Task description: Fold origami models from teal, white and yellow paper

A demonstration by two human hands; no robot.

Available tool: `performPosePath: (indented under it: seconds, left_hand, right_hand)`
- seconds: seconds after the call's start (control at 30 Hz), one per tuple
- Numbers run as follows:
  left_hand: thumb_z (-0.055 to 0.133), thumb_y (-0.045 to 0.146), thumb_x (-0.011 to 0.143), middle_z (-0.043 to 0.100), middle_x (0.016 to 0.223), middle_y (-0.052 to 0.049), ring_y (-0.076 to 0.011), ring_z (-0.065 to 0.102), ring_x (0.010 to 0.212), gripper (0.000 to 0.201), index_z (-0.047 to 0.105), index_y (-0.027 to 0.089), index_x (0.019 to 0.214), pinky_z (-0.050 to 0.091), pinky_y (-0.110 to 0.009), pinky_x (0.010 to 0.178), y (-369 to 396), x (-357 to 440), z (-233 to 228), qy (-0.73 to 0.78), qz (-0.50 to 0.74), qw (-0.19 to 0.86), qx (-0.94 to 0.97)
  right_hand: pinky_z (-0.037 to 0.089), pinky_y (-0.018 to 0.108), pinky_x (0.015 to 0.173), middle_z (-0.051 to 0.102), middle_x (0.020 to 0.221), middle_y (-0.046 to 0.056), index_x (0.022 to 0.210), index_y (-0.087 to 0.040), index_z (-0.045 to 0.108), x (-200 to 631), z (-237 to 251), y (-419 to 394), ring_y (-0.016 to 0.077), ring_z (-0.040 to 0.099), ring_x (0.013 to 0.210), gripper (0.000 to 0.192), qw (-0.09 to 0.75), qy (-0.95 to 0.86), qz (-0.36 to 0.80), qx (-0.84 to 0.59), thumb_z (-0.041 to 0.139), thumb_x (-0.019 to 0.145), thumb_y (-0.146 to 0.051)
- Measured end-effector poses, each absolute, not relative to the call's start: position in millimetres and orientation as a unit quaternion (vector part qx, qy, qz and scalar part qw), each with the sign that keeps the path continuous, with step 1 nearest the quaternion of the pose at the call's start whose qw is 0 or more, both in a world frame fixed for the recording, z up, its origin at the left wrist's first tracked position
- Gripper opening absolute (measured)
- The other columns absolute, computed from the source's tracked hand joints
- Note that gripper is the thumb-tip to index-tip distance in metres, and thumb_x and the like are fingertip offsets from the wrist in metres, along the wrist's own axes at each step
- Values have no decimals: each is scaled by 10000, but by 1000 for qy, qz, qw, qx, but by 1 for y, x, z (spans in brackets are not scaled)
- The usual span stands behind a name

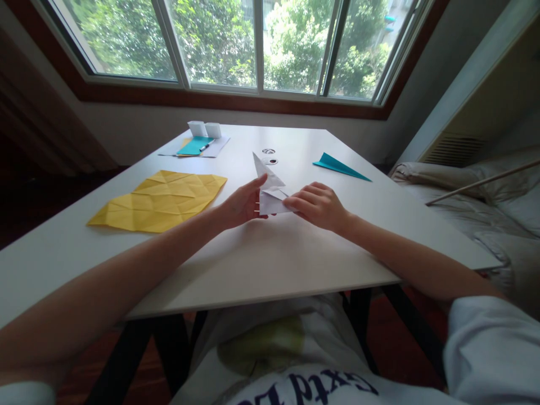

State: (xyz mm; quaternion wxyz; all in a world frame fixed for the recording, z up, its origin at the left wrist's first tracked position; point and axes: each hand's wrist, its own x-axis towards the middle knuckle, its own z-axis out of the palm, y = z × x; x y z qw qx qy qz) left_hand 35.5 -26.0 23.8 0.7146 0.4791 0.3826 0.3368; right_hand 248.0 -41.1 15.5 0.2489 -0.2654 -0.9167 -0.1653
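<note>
Hands meet over a white folded paper (270, 194) near the middle of the white table (270, 259), a little toward the far edge. I see my left hand (243, 203) gripping the paper's left side, thumb on top and fingers curled beneath, so it pinches the sheet. My right hand (318, 205) lies on the paper's right side with its fingers pressed together and bent, the tips bearing down on a fold; I cannot tell whether the thumb is under the paper. The paper's pointed tip rises up and away from me, tilted toward the far edge.

Toward the left edge lies a large yellow creased sheet (162, 199), flat and well apart from my left hand. Near the far left corner sits a teal paper (194, 146) on a white sheet, with a pen (205, 147) across it and 2 small white boxes (205, 129) just behind. Near the right edge rests a teal folded dart (340, 166), apart from my right hand. Just beyond the white paper's tip sit 2 small round items (269, 156), too small to identify. Behind the table, a window (253, 39) shows green trees.
</note>
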Motion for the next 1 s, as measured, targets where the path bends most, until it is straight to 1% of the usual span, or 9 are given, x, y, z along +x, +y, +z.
performPosePath:
  seconds: [0.07, 0.13, 0.23, 0.3, 0.4, 0.5, 0.6, 0.8, 1.0]
  left_hand:
    - [602, 460, 774, 682, 775, -85, -165, 632, 597, 340, 670, 134, 843, 496, -246, 503, -27, 38, 23, 390, 354, 715, 461]
    - [677, 258, 733, 687, 780, -92, -167, 644, 625, 199, 666, 108, 863, 524, -247, 543, -27, 40, 20, 399, 369, 709, 449]
    - [680, 87, 684, 697, 805, -115, -195, 664, 699, 189, 662, 81, 872, 556, -273, 628, -25, 40, 14, 413, 391, 700, 432]
    - [667, 63, 684, 701, 820, -125, -213, 670, 740, 191, 664, 73, 875, 562, -286, 658, -23, 40, 11, 414, 403, 697, 425]
    - [643, 35, 691, 704, 838, -128, -218, 673, 781, 200, 666, 68, 887, 565, -283, 684, -23, 39, 11, 416, 416, 690, 421]
    - [627, 28, 704, 705, 865, -132, -212, 675, 790, 195, 665, 68, 891, 567, -270, 688, -23, 39, 12, 428, 421, 683, 416]
    - [649, 48, 694, 704, 891, -133, -211, 677, 788, 200, 669, 75, 892, 571, -265, 690, -22, 39, 12, 433, 420, 678, 420]
    - [648, 40, 686, 708, 896, -125, -218, 675, 838, 224, 673, 84, 904, 570, -272, 737, -20, 39, 9, 421, 430, 679, 421]
    - [653, 26, 667, 704, 896, -124, -224, 675, 835, 249, 661, 81, 910, 576, -295, 745, -20, 39, 9, 416, 453, 674, 409]
  right_hand:
    - [379, 327, 713, 683, 889, 41, 959, -249, 622, 245, 16, -44, 167, 573, 786, 278, 235, -923, -166, -256, 354, 938, -322]
    - [376, 329, 718, 682, 902, 40, 955, -246, 620, 244, 15, -45, 167, 569, 801, 281, 230, -925, -171, -250, 347, 940, -308]
    - [380, 330, 722, 679, 927, 43, 942, -235, 620, 244, 12, -43, 175, 566, 832, 252, 230, -928, -177, -233, 383, 926, -318]
    - [393, 331, 729, 677, 940, 45, 930, -226, 620, 245, 10, -41, 185, 568, 841, 236, 241, -932, -158, -219, 452, 891, -386]
    - [419, 330, 761, 674, 928, 54, 923, -208, 621, 247, 8, -39, 192, 577, 844, 297, 284, -924, -90, -239, 540, 821, -475]
    - [444, 309, 754, 667, 897, 55, 902, -201, 621, 250, 7, -34, 170, 584, 818, 251, 344, -887, -17, -306, 514, 849, -422]
    - [462, 285, 687, 660, 856, 41, 882, -204, 620, 252, 6, -28, 147, 586, 746, 212, 384, -847, 41, -365, 493, 861, -373]
    - [485, 252, 627, 665, 783, 20, 928, -192, 619, 252, 4, -24, 120, 595, 667, 194, 388, -822, 136, -394, 558, 813, -336]
    - [495, 259, 624, 663, 808, 16, 1003, -198, 594, 252, 0, -21, 112, 592, 647, 262, 363, -797, 199, -439, 598, 777, -331]
